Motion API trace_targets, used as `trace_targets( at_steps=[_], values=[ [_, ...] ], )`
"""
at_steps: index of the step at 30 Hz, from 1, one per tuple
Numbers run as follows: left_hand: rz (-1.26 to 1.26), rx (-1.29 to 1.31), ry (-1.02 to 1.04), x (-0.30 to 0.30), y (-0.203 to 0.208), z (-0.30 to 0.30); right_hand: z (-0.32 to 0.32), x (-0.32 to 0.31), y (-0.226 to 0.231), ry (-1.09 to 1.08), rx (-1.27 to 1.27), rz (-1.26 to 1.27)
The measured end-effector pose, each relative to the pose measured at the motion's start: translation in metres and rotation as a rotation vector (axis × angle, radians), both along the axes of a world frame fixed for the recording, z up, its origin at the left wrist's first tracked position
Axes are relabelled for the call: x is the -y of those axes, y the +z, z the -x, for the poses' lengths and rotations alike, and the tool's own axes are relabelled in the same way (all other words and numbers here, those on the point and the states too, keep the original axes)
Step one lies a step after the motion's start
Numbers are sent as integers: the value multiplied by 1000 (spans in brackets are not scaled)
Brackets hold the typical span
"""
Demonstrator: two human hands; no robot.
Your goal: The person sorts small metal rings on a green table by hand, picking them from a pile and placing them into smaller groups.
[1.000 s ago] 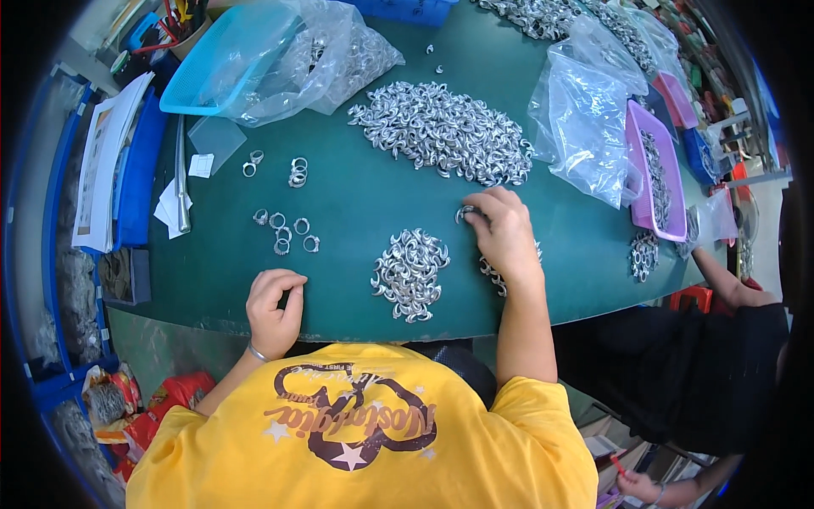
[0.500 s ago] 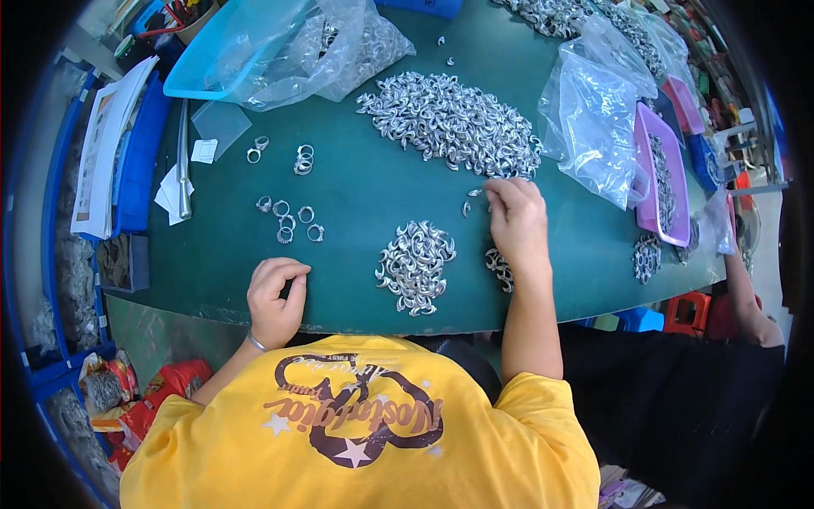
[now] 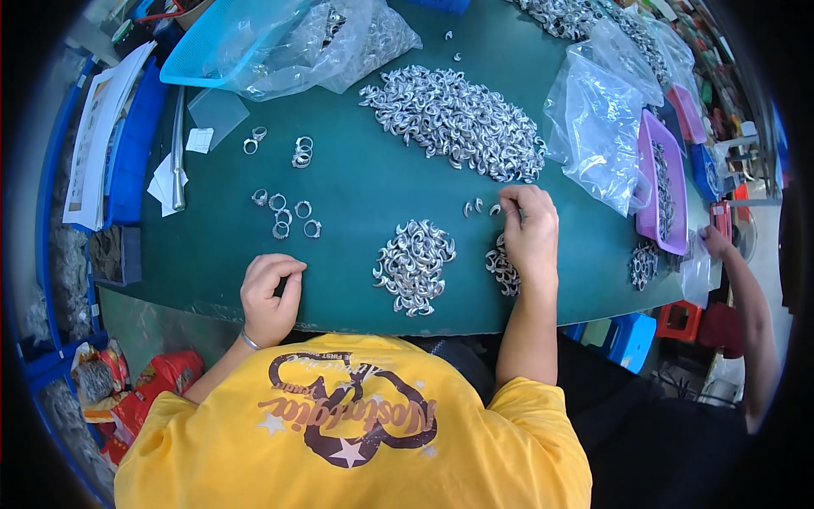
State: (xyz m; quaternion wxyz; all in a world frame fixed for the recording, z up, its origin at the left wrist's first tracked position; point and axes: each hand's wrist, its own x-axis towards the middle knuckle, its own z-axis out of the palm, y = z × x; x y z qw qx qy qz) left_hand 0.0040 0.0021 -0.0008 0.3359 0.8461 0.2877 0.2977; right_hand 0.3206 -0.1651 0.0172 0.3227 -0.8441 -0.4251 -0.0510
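My right hand (image 3: 532, 233) is lowered to the table with thumb and fingers pinched; whatever lies between the fingertips is hidden. Just left of the fingertips lie a few loose silver crescent-shaped metal pieces (image 3: 478, 205). Beyond it spreads a large heap of the same crescents (image 3: 454, 119). A small pile of pieces (image 3: 502, 270) is partly covered by my right wrist. A medium pile of crescents (image 3: 414, 267) lies between my hands. My left hand (image 3: 270, 293) rests at the near table edge, fingers loosely bent, thumb apart, nothing in it. Several silver rings (image 3: 281, 216) lie beyond it.
A blue basket (image 3: 191, 64) with filled plastic bags (image 3: 365, 42) stands at the far left. A metal rod (image 3: 178, 153) lies by papers. To the right are a clear bag (image 3: 593, 119), a purple tray (image 3: 651, 191) and another person's arm (image 3: 742, 288).
My right hand has shifted slightly right and nearer me. Three loose crescents now show beside its fingertips. My left hand stays in place. The other person's hand has come into view at the right.
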Motion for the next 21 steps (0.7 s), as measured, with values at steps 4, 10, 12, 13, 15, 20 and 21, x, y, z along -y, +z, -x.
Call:
trace_targets(
  at_steps=[4,10,12,13,15,20,21],
  values=[
    [-17,-20,-30,-1,0,2,5,-8,-1,130,104,29],
    [0,-10,4,1,-1,1,6,-3,-7,121,164,-25],
    [2,-15,4,1,0,1,4,3,-3,206,173,38],
    [3,-17,5,1,0,1,4,7,-1,250,176,70],
    [6,-19,4,1,0,2,5,14,1,264,119,45],
    [14,-17,5,1,0,1,-1,19,4,66,95,3],
    [11,-16,5,1,0,0,1,14,3,75,117,35]
  ],
)
